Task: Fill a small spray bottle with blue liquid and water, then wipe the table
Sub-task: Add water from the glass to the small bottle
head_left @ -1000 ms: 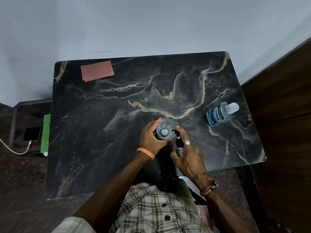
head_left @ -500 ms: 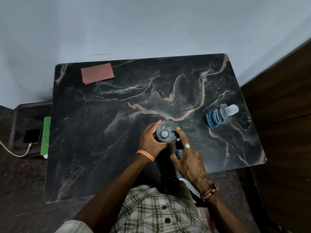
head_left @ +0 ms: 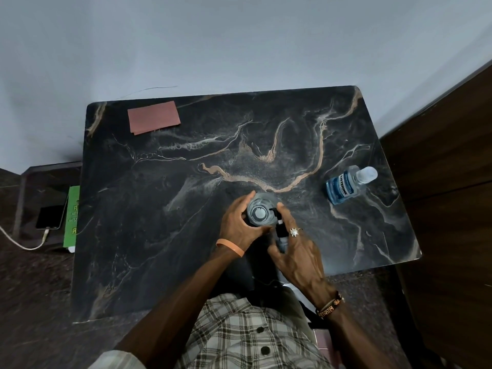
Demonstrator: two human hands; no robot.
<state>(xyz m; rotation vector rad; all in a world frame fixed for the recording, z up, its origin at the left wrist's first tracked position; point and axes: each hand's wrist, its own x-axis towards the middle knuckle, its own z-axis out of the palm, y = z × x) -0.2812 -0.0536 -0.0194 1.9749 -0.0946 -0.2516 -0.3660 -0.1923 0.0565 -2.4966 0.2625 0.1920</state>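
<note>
Little has changed in the last half second. The left hand (head_left: 239,227) still curls its fingers round the clear glass (head_left: 261,213) at the middle front of the surface (head_left: 159,209). The right hand (head_left: 298,257) still grips the small spray bottle (head_left: 281,233) just beside it. The Listerine bottle (head_left: 346,186) sits unmoved at the right.

Far left, down low: a dark side stand (head_left: 40,169) against the pale wall (head_left: 239,35). On it, a black phone (head_left: 50,217), screen dark, lying flat. Plugged into its near end, a white cable (head_left: 16,242), curving away off the left edge. Just beside the phone, to its right, a green booklet (head_left: 72,217) with pale lettering, too small to read. Below all that, dark speckled floor (head_left: 34,302). Over on the right, brown wooden panelling (head_left: 447,195), running top to bottom, meeting the wall at the upper corner.
</note>
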